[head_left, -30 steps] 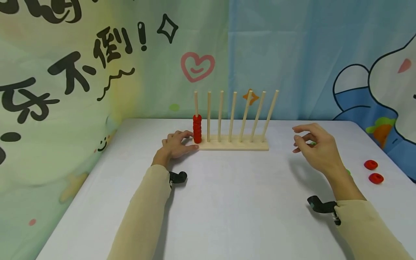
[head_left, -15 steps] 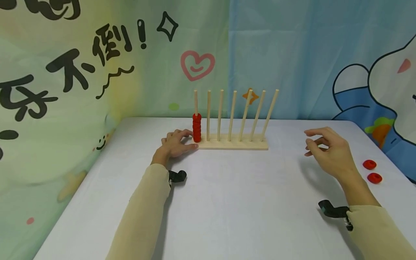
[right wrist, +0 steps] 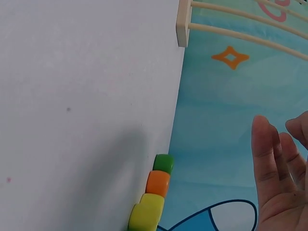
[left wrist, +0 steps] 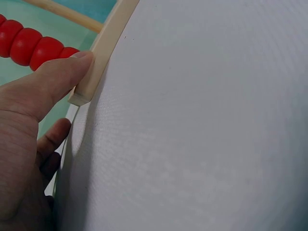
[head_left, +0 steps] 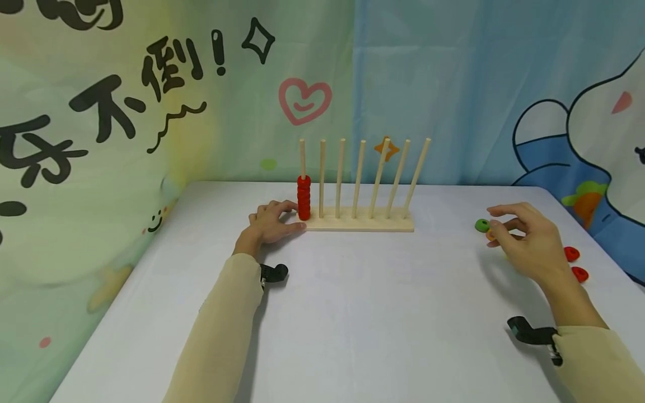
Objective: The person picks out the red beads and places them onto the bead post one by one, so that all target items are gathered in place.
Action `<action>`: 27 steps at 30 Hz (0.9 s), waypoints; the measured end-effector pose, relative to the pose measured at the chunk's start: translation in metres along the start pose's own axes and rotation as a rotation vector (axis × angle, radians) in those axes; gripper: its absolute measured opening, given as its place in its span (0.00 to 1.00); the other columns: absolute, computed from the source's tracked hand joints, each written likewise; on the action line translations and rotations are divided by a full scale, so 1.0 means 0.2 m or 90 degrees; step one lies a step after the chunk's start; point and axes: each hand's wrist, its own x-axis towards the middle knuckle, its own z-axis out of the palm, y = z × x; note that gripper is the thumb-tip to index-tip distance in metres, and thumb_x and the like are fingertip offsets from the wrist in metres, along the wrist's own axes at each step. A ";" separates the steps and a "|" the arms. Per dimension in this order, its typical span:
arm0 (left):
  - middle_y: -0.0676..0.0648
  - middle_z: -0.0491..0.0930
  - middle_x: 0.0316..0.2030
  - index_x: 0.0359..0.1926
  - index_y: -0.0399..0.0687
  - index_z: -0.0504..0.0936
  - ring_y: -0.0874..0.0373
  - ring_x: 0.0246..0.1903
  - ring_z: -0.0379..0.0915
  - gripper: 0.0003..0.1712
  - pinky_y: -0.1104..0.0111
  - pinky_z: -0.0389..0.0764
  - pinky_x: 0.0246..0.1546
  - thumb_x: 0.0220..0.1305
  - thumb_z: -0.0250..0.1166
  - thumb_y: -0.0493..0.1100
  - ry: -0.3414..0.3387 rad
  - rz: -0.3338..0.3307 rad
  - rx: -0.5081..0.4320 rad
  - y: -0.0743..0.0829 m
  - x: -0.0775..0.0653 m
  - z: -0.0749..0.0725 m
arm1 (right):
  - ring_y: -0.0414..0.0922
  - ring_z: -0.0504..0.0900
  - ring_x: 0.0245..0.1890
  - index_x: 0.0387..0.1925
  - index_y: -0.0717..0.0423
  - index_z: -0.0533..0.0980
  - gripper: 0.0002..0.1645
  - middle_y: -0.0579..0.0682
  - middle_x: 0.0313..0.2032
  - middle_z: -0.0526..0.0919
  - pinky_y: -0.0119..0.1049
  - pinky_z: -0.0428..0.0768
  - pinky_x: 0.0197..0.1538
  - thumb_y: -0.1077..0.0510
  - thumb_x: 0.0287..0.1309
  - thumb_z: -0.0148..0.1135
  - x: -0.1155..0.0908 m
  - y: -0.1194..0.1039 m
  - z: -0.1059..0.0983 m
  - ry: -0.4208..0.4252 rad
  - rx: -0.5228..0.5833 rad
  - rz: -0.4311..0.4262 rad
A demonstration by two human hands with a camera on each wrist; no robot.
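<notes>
A wooden peg rack [head_left: 360,225] with a row of upright dowels stands at the back of the table. Red beads [head_left: 304,198] are stacked on its leftmost dowel. My left hand [head_left: 272,224] holds the left end of the base, its thumb [left wrist: 72,65] against the front face; the index fingertip is hidden behind. Over the right side hovers my right hand [head_left: 531,240], fingers loosely bent and nothing between them. Below and beyond it lie a green bead [head_left: 482,225] and an orange bead [right wrist: 158,183], with yellow beads [right wrist: 147,214] beside them in the right wrist view.
Two loose red beads [head_left: 571,254] lie near the table's right edge, partly behind the right hand and wrist. A printed cloth [head_left: 413,84] hangs behind the white table [head_left: 383,313]. Each wrist carries a small black camera [head_left: 531,333].
My right hand has moved right and slightly toward me, uncovering the green bead and part of the orange one. The left hand stays at the rack's left end.
</notes>
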 end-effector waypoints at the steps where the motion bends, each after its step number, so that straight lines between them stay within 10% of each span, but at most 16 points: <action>1: 0.48 0.63 0.68 0.68 0.68 0.68 0.43 0.68 0.47 0.36 0.45 0.50 0.63 0.59 0.63 0.67 0.001 0.000 0.000 0.00 0.00 0.00 | 0.27 0.81 0.24 0.54 0.53 0.77 0.16 0.47 0.46 0.74 0.18 0.75 0.29 0.60 0.66 0.58 0.00 0.00 0.00 0.001 0.000 0.001; 27: 0.48 0.63 0.68 0.67 0.68 0.69 0.42 0.68 0.48 0.36 0.44 0.51 0.62 0.59 0.63 0.67 -0.002 -0.001 0.002 0.01 0.00 -0.01 | 0.16 0.64 0.33 0.58 0.61 0.75 0.18 0.59 0.53 0.72 0.07 0.60 0.37 0.61 0.68 0.57 -0.07 0.17 -0.18 0.038 -0.123 0.072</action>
